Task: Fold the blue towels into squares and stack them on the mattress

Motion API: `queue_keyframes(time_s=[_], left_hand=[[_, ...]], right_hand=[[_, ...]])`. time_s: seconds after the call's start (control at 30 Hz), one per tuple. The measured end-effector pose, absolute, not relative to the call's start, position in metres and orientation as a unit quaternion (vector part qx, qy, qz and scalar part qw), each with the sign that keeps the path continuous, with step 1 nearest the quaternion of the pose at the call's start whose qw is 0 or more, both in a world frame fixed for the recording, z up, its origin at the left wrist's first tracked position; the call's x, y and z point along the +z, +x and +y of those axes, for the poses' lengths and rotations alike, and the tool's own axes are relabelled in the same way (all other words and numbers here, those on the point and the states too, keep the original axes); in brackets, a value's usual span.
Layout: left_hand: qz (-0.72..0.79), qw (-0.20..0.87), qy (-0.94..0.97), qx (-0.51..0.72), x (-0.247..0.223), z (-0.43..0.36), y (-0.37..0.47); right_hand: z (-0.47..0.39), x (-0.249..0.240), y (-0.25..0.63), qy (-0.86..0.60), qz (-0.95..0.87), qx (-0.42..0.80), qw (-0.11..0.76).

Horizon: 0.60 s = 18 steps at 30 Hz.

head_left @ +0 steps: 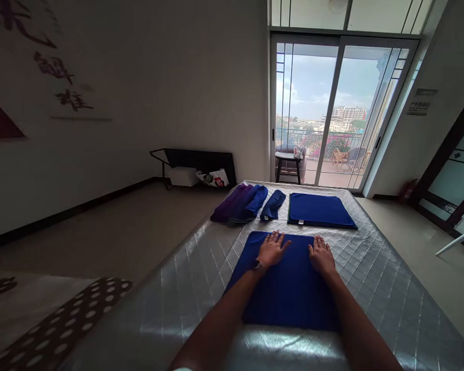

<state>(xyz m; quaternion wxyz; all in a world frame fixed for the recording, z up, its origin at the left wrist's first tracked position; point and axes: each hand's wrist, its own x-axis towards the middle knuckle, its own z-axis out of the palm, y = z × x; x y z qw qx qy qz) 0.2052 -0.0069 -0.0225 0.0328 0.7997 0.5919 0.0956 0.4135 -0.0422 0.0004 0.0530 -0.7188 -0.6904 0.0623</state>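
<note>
A blue cloth (290, 293) lies flat in front of me on a silvery quilted mattress (201, 304). My left hand (271, 250) rests palm down on its far left part, fingers spread; a dark band sits on that wrist. On the far right part my right hand (321, 255) also lies flat, fingers stretched out. Neither hand grips anything. Beyond them is a flat stack of folded blue cloth (320, 210) with a small white tag at its near edge. Left of the stack lie a small folded blue cloth (272, 205) and a heap of purple and blue cloths (242, 203).
A low black rack (201, 157) with a white box (183, 176) and a printed bag (216, 178) stands by the wall. Sliding glass doors (307, 113) open onto a balcony view. At left lies a brown polka-dot fabric (62, 324); a white leg (458, 241) juts in at right.
</note>
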Motion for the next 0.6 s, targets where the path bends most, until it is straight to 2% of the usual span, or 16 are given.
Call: queue_keyframes(time_s=[0.2,0.6], left_hand=[[0.672,0.034,0.734,0.087,-0.013,-0.007,0.128],[0.682,0.060,0.723,0.091,-0.015,-0.008,0.127]], right_hand=[[-0.043,0.005,0.414,-0.719,-0.691,0.063,0.048],[-0.043,0.009,0.419,-0.716,-0.695,0.063,0.032]])
